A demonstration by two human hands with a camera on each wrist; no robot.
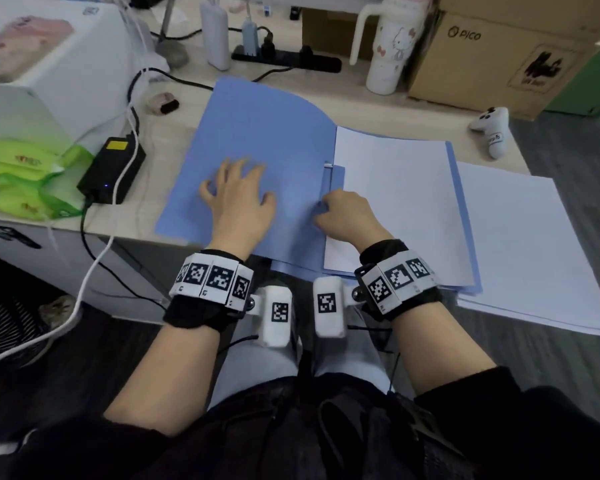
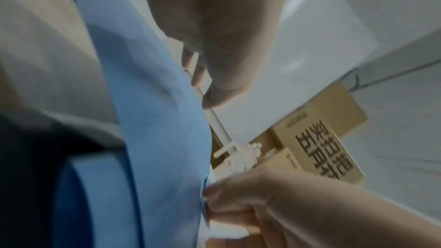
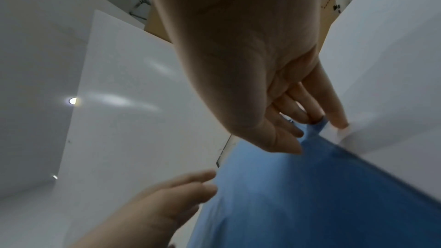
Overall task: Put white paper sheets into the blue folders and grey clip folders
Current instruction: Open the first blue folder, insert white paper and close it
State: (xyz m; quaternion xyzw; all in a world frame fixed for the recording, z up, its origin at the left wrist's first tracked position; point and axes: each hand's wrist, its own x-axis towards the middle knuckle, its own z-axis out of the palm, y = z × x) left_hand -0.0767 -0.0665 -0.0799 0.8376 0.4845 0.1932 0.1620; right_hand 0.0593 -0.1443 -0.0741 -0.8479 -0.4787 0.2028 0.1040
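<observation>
A black power brick (image 1: 113, 171) sits near the left edge of the desk (image 1: 388, 109). Next to it, a blue folder (image 1: 257, 133) lies open at the front edge. The left hand (image 1: 238, 199) lies flat on the open cover with its fingers spread. The right hand (image 1: 347, 216) has its fingers bent and pinches the blue strip (image 1: 327, 187) at the fold. White paper sheets (image 1: 399, 199) lie inside the folder's right half. More white paper (image 1: 530, 251) lies stacked at the right edge.

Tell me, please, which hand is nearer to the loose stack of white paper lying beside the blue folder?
Right. The right hand grips the folder's spine clip, closer to the loose paper stack; the left hand lies on the open cover farther away.
</observation>
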